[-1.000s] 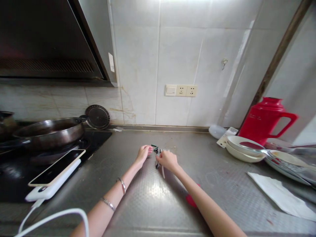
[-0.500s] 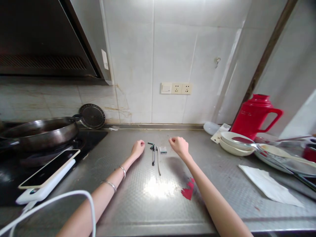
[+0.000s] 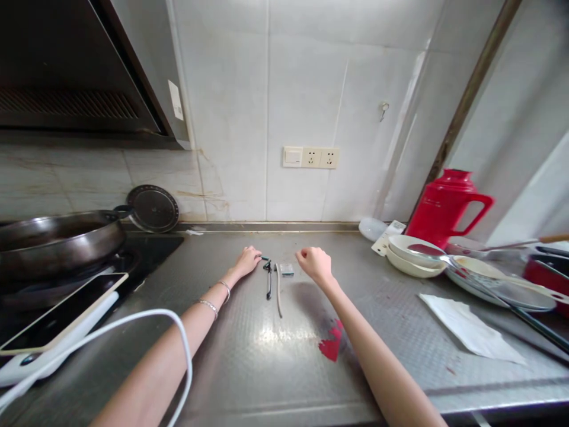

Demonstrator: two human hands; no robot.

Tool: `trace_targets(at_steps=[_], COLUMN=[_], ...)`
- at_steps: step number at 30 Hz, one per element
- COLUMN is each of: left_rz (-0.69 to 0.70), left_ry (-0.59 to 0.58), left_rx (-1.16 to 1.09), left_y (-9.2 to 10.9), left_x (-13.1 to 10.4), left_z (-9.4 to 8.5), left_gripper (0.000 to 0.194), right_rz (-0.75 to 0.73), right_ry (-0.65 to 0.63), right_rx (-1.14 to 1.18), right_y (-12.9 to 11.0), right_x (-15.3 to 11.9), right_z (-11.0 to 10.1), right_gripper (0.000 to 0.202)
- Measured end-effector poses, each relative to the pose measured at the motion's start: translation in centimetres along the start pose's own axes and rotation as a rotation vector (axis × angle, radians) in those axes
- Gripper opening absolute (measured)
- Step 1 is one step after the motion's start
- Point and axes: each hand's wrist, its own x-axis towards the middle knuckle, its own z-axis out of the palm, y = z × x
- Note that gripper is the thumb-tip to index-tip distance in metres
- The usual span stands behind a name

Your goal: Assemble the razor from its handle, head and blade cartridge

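My left hand point(image 3: 248, 261) rests on the steel counter point(image 3: 231, 356), its fingertips closed at the left end of a small dark green stick point(image 3: 265, 258). Just below that stick lies a thin black rod-like piece point(image 3: 269, 284) with a tangled-looking top. Beside it is a pale, slightly curved thin tube point(image 3: 279, 293). A small clear packet or box point(image 3: 287, 270) with a dark lower edge sits between the tube and my right hand point(image 3: 315, 263). That hand is a fist, apart from these small items, with nothing showing in it.
A pan point(image 3: 62, 237) stands on the stove at left, near a phone point(image 3: 62, 311) and white cable point(image 3: 133, 317). At right are a red thermos point(image 3: 444, 204), stacked bowls point(image 3: 415, 261), plates and a white tissue point(image 3: 466, 329). A red patch point(image 3: 331, 343) marks the counter.
My left hand has moved right and its fingers have uncurled from a fist to reach the small stick. The right fist stays much the same. The view has shifted slightly.
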Motion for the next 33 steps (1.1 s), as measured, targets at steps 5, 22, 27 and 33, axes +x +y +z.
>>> trace_targets(at_steps=[5, 22, 27, 33], left_rz=[0.016, -0.036, -0.094, 0.007], left_ry=[-0.012, 0.069, 0.163, 0.224], left_rx=[0.005, -0.064, -0.287, -0.307], left_y=[-0.4, 1.7, 2.9, 4.6], left_x=[0.2, -1.3, -2.2, -3.8], left_z=[0.2, -1.2, -2.1, -3.3], left_gripper=[0.024, 0.017, 0.015, 0.014], right_rz=[0.000, -0.019, -0.089, -0.380], right_ry=[-0.020, -0.011, -0.023, -0.017], right_rx=[0.004, 0.004, 0.101, 0.323], right_y=[-0.3, 0.0, 0.1, -0.1], right_x=[-0.1, 0.0, 0.0, 0.1], right_z=[-0.3, 0.4, 0.6, 1.3], right_gripper=[0.040, 0.040, 0.036, 0.027])
